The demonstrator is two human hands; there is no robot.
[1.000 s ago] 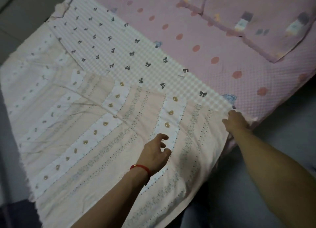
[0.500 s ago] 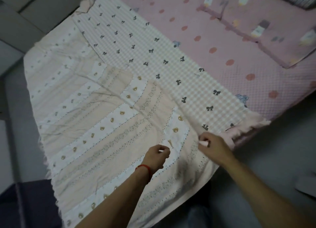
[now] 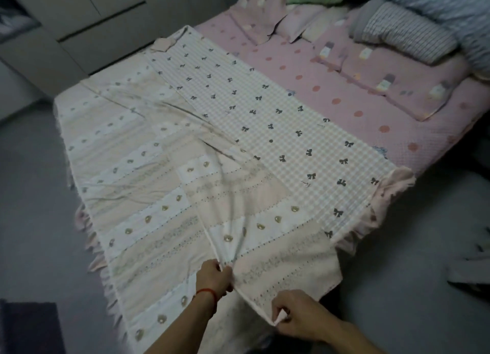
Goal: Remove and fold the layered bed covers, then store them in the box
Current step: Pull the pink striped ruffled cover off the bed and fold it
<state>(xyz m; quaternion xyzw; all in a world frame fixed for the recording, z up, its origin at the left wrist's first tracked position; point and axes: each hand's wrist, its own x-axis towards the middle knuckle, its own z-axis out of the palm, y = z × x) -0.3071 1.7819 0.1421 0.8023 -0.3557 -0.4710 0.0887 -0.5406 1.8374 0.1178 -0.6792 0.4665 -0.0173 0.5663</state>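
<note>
**Top Cover Gripped at Near Edge; Long Axis Runs Away From the Hands**

The cream-and-peach striped cotton bed cover with small gold heart motifs lies spread across the foot end of the bed, its near edge hanging over the side closest to the person. It overlaps a pale gingham cover printed with dark bows, which in turn rests on the pink dotted quilted sheet.

Hand state:
- The left hand, marked by a red string bracelet, is clenched round a gathered pleat of the striped cover, just inside the near edge.
- The right hand pinches the folded corner of the same cover between thumb and fingers, lower and closer to the body.

Governing relation: the two hands sit close together at the near corner, while the bulk of the cover extends forward and to the left, away from both. Creases fan out from the left hand's grip toward the far side, indicating the cloth is under tension along that line. The left hand is nearer the body of the cover; the right hand holds its free corner.

Judgement: removal is at an early stage. The next move probably calls for drawing the cover toward the person along this axis. The gingham cover beneath could drag with it where the two overlap.

The storage box cannot be identified in this view.
</note>
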